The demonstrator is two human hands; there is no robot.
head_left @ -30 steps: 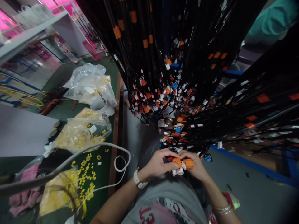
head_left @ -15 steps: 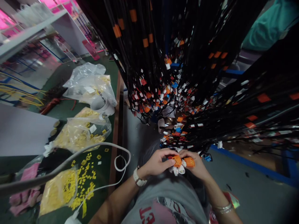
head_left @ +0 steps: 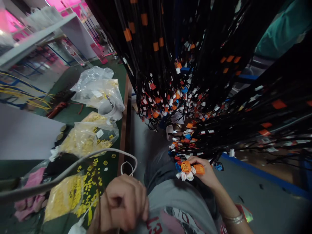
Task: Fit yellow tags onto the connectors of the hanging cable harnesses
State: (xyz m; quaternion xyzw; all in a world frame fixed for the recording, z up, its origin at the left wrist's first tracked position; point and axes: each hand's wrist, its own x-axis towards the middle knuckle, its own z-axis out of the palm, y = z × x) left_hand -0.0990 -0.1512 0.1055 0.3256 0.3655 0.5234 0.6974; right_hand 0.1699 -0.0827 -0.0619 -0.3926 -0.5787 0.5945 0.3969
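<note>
My right hand [head_left: 205, 170] is closed around the end of a wire harness, just in front of my body. Orange connectors [head_left: 186, 166] stick out from its fingers, one with dark markings on its face. White connectors [head_left: 187, 176] and a blue connector [head_left: 178, 167] hang beside them. My left hand [head_left: 124, 201] is apart from the harness, over the table's edge, with curled fingers; whatever they may hold is hidden. Nearby on the green table [head_left: 110, 169] lie small yellow pieces [head_left: 91, 182], some with black marks, next to a plastic bag of yellow pieces [head_left: 63, 196].
Thick bundles of black harnesses [head_left: 156, 65] with many connectors hang ahead and to the right. A grey cable [head_left: 97, 152] arches over the table. Further back are a white cup [head_left: 109, 109], more plastic bags [head_left: 94, 86] and pink gloves [head_left: 32, 195]. A blue frame [head_left: 258, 172] stands right.
My left hand has let go of the orange connectors and moved left and toward me, to the table's edge. The right hand keeps its hold on the harness end.
</note>
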